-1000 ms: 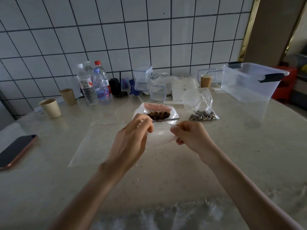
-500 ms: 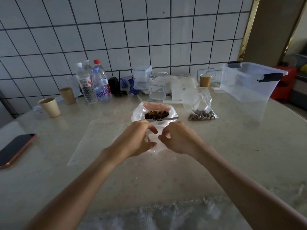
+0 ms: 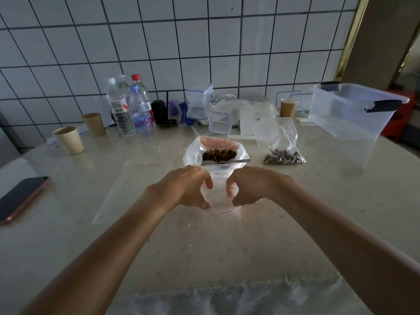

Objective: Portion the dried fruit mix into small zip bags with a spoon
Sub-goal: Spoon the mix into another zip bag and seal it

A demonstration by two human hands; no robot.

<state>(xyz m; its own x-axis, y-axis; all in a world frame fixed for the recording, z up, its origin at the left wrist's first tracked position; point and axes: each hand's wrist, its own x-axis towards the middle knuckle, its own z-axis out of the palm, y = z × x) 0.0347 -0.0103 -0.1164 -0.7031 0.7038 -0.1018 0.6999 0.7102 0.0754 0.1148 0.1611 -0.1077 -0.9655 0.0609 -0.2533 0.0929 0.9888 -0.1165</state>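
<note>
A small clear zip bag (image 3: 219,196) stands on the table between my hands. My left hand (image 3: 185,186) pinches its left side and my right hand (image 3: 252,185) pinches its right side, fingers curled at the mouth. Just behind it sits a large plastic bag (image 3: 193,153), rolled open, with dark dried fruit mix (image 3: 219,154) inside. A metal spoon (image 3: 227,161) lies across the big bag's front rim. To the right, a zip bag with some fruit mix in it (image 3: 283,147) lies on the table.
A flat empty plastic bag (image 3: 134,187) lies left of my hands. A phone (image 3: 20,197) is at the far left. Paper cups (image 3: 69,140), water bottles (image 3: 133,110), small clear boxes (image 3: 219,121) and a big clear bin (image 3: 355,112) line the back.
My hands have drawn closer together and lower, now holding the small bag upright at its sides. The spoon and the big bag stay where they were.
</note>
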